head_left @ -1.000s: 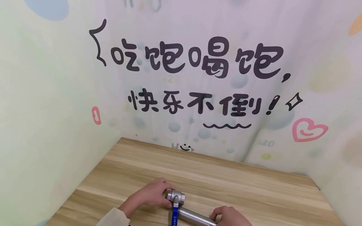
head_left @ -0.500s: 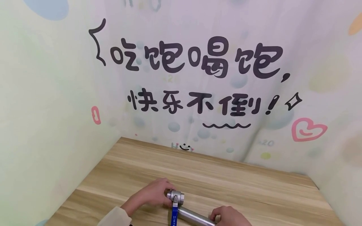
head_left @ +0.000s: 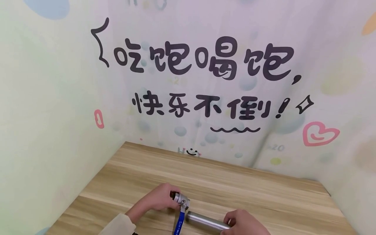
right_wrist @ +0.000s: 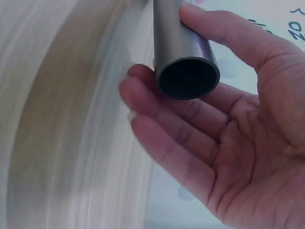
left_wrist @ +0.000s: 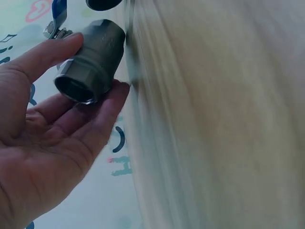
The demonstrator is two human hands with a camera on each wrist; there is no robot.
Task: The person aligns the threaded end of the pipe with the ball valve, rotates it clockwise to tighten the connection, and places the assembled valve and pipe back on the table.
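"Pipe (head_left: 207, 222) close to us, low in the head view: what's it made of?"

"Smooth grey metal with a soft shine, straight and round. The right wrist view looks into its hollow end, dark inside a thin rim."

"And the right hand (head_left: 243, 223)?"

"Pinching the pipe, thumb on one side, bent fingers on the other."

"That blue strip?"

"A handle (head_left: 178, 224), flat and slim with pale lettering, joined by a shiny nut (head_left: 184, 205) to the valve (head_left: 178, 197)."

"Where's the valve?"

"Just beyond the pipe's other end, tilted, above the table (head_left: 249, 192). It's a stubby metal body with faceted ends, one showing a dark opening. A narrow gap shows between it and the pipe in the left wrist view."

"Who has it?"

"The left hand (head_left: 160, 197), pinching it between thumb and fingers, below a cream sleeve (head_left: 118, 225)."

"Farther off?"

"Table of streaky tan wood grain, then a pale, faintly creased wall (head_left: 194, 19) with fat, rounded black characters (head_left: 220, 58) and a pink heart (head_left: 320, 133) outline."
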